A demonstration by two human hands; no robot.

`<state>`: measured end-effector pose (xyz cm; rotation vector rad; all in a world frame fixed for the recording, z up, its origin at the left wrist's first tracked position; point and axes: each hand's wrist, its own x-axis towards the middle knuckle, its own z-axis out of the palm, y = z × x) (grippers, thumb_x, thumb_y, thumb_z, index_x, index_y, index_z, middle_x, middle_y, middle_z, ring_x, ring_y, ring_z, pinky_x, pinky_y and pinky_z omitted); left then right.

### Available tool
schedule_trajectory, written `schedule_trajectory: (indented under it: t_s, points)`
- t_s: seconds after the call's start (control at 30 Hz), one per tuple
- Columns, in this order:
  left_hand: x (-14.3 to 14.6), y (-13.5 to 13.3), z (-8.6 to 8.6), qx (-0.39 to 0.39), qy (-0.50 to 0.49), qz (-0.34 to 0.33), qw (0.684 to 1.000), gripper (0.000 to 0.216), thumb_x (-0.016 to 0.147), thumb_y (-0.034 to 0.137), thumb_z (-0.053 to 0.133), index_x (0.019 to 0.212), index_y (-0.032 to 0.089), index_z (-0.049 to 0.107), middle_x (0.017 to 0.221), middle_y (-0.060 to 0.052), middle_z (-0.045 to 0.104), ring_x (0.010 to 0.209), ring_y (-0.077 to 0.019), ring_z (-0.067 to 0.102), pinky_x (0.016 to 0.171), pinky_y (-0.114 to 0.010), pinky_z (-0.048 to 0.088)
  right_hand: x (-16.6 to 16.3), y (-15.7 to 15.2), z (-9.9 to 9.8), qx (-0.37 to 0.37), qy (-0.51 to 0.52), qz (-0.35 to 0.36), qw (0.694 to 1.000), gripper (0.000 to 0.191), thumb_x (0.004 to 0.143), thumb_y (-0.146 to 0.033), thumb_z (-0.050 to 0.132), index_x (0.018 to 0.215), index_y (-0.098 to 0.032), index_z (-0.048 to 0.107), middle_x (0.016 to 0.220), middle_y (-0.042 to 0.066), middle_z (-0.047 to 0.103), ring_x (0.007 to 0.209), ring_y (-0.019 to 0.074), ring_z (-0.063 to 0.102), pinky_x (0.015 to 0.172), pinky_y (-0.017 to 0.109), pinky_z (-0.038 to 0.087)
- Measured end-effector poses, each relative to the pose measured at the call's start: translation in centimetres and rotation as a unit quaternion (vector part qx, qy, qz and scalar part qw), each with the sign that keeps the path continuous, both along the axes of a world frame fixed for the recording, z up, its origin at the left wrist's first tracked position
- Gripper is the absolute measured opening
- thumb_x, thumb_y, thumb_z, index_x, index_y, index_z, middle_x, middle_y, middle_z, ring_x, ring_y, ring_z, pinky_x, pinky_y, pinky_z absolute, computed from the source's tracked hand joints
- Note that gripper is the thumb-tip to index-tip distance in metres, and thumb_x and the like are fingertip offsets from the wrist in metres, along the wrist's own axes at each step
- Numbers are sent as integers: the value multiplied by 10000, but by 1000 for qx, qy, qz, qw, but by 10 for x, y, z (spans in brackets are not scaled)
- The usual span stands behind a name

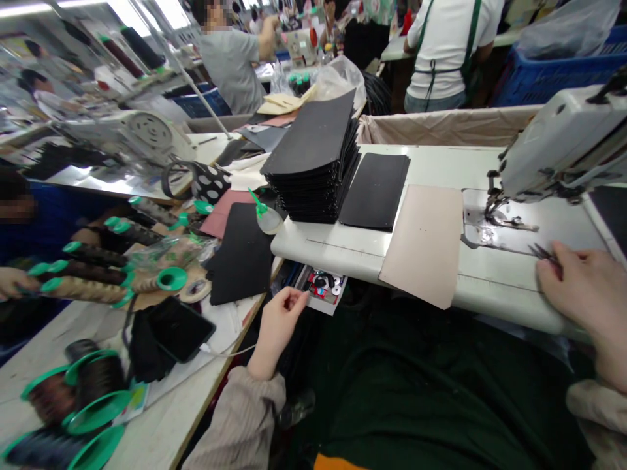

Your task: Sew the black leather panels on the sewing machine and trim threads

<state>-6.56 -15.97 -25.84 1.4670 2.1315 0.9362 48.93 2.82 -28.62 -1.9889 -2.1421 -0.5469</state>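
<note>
My left hand [280,321] is closed, thumb and fingers pressed together at the left edge of a small pulled-out drawer [327,307]. Whatever lies between its fingertips is hidden. Bobbins and other small parts [326,284] fill the drawer under the tabletop. My right hand [580,284] rests on the sewing table's front edge, closed round dark thread snips [543,253] whose tips point toward the machine's needle area. A beige panel [425,241] lies left of the presser foot [494,212] and overhangs the edge. Beside it is a smaller pile of black panels [376,190].
A tall stack of black panels [313,140] stands behind the drawer, an oil bottle [268,219] beside it. The sewing machine head [563,143] is at right. On the left bench are thread spools [85,290], a phone [181,329] and a cable. Other people work beyond.
</note>
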Motion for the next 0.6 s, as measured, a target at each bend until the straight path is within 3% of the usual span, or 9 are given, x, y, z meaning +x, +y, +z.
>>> schedule_trajectory:
  t_s: [0.1,0.2,0.37,0.6]
  points:
    - [-2,31,6,19,167,-95,981,189,911,341,607,1016,204,685,1000,-55,673,922,-214,603,846,-315,447,-8,-8,7,34,3,-9,999,632,921,-536,366,1328,-116,606,1032,244,641,973,374,597,767,454,454]
    - [0,52,5,-4,248,-152,957,191,913,313,604,1042,200,687,1054,-76,680,994,-253,585,897,-356,424,-16,-22,18,64,28,9,998,625,934,-539,373,1342,-124,601,1051,220,645,1015,365,600,823,444,466]
    - [-1,47,0,-39,254,-180,950,279,930,411,579,747,208,635,772,-31,670,768,-224,592,744,-335,420,-22,-46,32,51,55,-1,997,600,937,-552,382,1332,-166,617,1071,191,649,986,365,613,807,451,494]
    - [-14,41,2,-81,243,-170,951,207,953,255,478,976,194,674,990,-70,665,897,-215,639,823,-313,464,-33,-56,36,44,74,39,996,650,941,-567,348,1305,-108,629,1018,195,627,992,354,601,883,453,492]
